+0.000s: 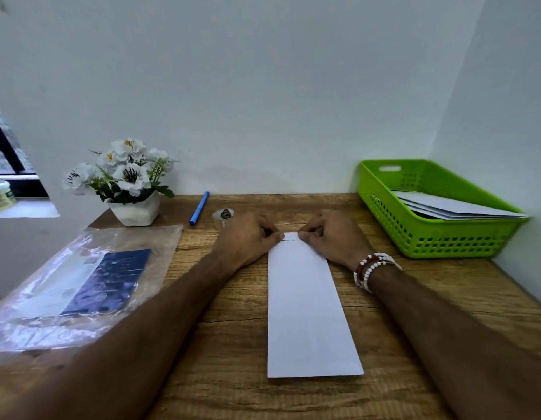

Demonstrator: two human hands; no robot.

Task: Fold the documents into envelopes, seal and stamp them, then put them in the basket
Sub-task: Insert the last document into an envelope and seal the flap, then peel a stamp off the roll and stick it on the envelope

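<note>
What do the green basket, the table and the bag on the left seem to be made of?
Basket: probably moulded plastic, glossy, judging by its uniform green and grid of holes. Table: wood or wood-look laminate, matte; grain lines show. Bag: thin clear plastic film, shiny and wrinkled.

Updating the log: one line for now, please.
left hand: pinches envelope far edge | right hand: same edge | basket: envelopes inside

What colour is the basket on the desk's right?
The basket is bright green, best seen in the head view.
</note>
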